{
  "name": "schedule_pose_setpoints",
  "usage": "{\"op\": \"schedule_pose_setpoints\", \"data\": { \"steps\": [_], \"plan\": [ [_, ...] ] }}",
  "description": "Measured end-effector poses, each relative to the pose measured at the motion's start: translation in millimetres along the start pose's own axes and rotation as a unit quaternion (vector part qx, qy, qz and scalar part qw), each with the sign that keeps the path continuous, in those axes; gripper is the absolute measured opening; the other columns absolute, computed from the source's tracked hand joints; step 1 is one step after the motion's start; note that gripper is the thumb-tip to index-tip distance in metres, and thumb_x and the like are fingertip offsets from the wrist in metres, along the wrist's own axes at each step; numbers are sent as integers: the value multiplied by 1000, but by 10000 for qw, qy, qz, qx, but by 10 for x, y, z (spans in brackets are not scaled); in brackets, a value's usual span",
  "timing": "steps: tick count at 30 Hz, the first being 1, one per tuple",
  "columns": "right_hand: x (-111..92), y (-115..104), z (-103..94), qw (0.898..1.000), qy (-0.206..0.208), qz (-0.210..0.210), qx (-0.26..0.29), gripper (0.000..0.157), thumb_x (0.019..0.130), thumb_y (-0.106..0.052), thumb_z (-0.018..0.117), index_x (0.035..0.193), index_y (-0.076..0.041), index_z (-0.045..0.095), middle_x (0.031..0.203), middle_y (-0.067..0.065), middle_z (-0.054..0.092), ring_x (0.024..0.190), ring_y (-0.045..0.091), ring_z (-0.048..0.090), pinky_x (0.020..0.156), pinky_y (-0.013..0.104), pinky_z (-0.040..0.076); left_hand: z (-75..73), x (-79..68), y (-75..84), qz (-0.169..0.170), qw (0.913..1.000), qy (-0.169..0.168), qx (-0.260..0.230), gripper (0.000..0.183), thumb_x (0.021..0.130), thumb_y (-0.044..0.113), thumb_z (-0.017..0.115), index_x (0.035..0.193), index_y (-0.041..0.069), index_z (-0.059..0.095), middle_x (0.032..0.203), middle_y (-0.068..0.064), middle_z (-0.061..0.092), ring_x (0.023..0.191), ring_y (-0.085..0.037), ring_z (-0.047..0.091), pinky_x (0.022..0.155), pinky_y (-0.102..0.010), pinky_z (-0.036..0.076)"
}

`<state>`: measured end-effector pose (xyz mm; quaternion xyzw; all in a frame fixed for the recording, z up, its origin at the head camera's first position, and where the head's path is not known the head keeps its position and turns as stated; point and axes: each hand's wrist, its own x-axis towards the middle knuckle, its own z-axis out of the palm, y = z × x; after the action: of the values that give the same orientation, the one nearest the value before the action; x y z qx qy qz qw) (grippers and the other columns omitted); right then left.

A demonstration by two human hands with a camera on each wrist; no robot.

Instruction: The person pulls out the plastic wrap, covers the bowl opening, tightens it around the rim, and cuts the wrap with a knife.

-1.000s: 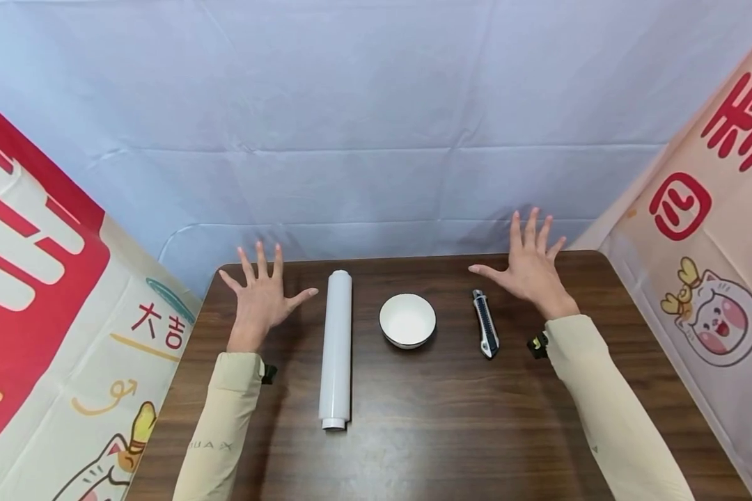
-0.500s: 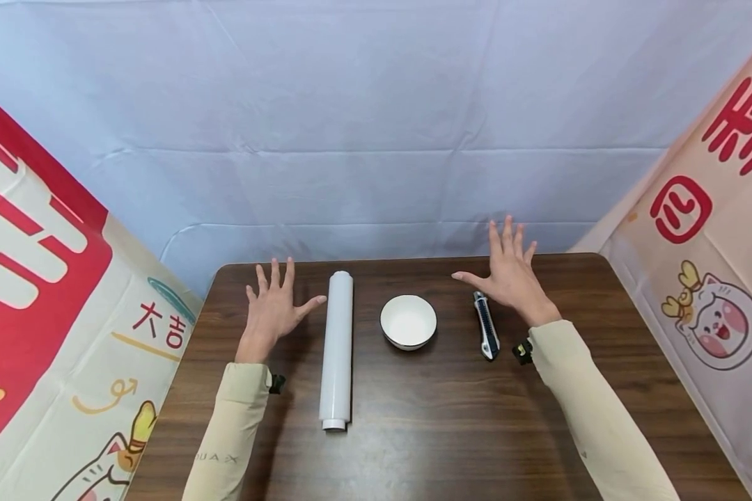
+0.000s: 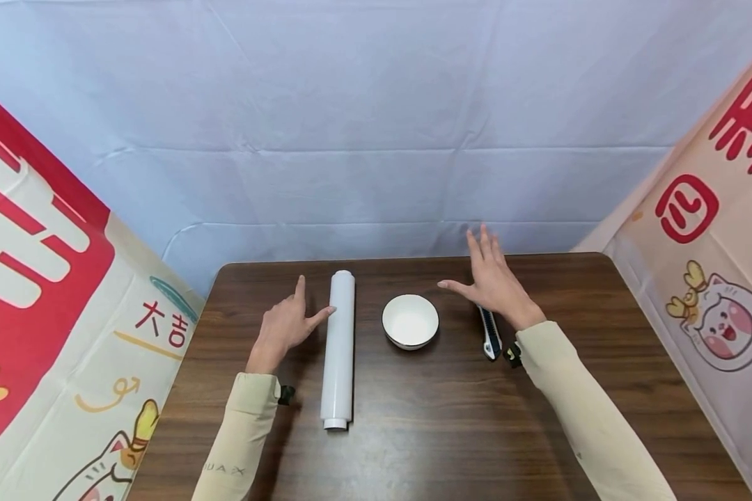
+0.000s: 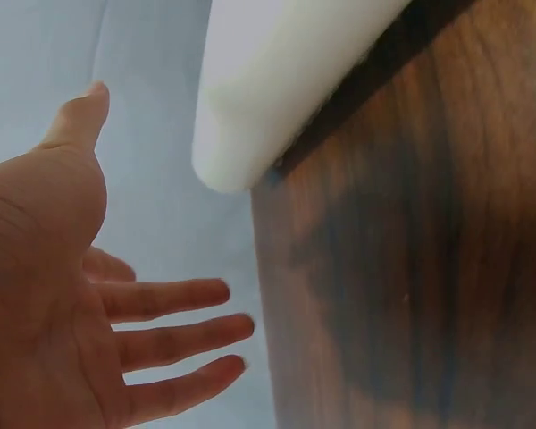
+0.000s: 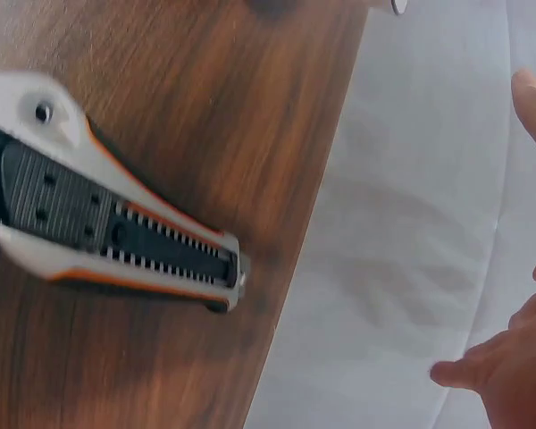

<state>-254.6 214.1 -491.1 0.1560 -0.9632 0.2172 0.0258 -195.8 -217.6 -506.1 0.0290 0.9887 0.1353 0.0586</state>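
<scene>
My left hand (image 3: 283, 324) hovers beside a white roll of plastic wrap (image 3: 338, 355), its thumb tip overlapping the roll's edge in the head view. In the left wrist view the fingers (image 4: 170, 344) are extended and apart from the roll (image 4: 268, 80). Farther right, my right hand (image 3: 496, 284) is held over the far end of a utility knife (image 3: 490, 334), thumb out and fingers straight, holding nothing. The right wrist view shows the knife (image 5: 125, 210) flat on the wood, grey and black with orange trim. Between the hands stands a white bowl (image 3: 410, 320) with a dark rim.
A dark wooden table (image 3: 413, 445) carries everything. A pale cloth backdrop (image 3: 351, 139) hangs behind its far edge. Printed banners stand on the left (image 3: 37, 278) and on the right (image 3: 714, 292).
Both hands have moved inward, the left toward the roll and the right over the knife's far end. The left fingers are less spread. The roll, bowl and knife have stayed put.
</scene>
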Motion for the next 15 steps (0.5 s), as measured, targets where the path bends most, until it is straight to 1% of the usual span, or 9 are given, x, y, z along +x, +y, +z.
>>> {"op": "schedule_pose_setpoints", "data": {
  "steps": [2,3,5,6,7,9,11,13,15],
  "plan": [
    [-1,-17,21,10000,-6,-3,21,123,89,-79,62,170,-11,-1,176,20,-18,159,57,9,111,69,43,41,-10,18,12,9997,-114,-227,111,94,84,47,168,5,19,94,-19,71,58,-24,62,48,-37,44],
    [-2,-27,31,10000,-15,0,0,122,90,-79,62,170,-10,1,176,22,-13,157,57,21,104,67,49,60,-18,30,23,9990,-203,-385,110,94,84,46,166,5,24,100,-20,73,66,-27,67,53,-40,50],
    [-7,-57,42,9999,-65,0,-96,119,90,-80,59,170,-9,8,176,27,4,147,55,41,91,63,55,95,-41,55,38,9963,-423,-750,105,94,84,47,162,5,35,119,-21,73,88,-33,74,70,-48,59],
    [-8,-72,48,9999,-83,-10,-141,116,90,-81,59,169,-7,14,174,27,14,140,54,51,88,62,57,113,-56,71,46,9940,-552,-946,102,95,83,47,160,4,38,128,-22,71,100,-36,74,80,-51,60],
    [-9,-83,55,9997,-107,-29,-204,114,90,-81,58,168,-6,21,171,27,25,132,53,58,89,62,57,134,-67,88,60,9914,-642,-1137,99,95,81,48,157,4,44,134,-22,69,109,-37,73,88,-54,59],
    [-15,-111,70,9992,-203,-87,-338,107,91,-81,57,163,-5,34,162,25,43,121,49,65,92,62,57,178,-90,135,65,9861,-813,-1448,94,96,78,52,152,3,48,137,-20,68,117,-36,71,97,-55,57],
    [-23,-132,91,9986,-293,-164,-401,98,93,-78,57,156,-4,47,154,24,54,122,47,67,94,62,56,230,-114,192,77,9828,-862,-1634,92,97,74,56,153,1,47,136,-21,68,117,-35,71,99,-54,57],
    [-33,-156,120,9986,-379,-191,-312,88,95,-74,60,149,-4,56,146,21,63,120,42,69,95,59,57,282,-144,260,29,9827,-855,-1645,92,97,70,60,155,0,43,136,-22,66,116,-34,70,97,-52,57],
    [-43,-185,144,9986,-464,-242,-115,78,97,-67,63,142,-4,62,138,19,69,118,38,71,94,57,58,324,-181,324,-73,9834,-853,-1598,98,97,66,64,161,-2,33,143,-26,60,122,-38,67,100,-54,56]
  ]
}}
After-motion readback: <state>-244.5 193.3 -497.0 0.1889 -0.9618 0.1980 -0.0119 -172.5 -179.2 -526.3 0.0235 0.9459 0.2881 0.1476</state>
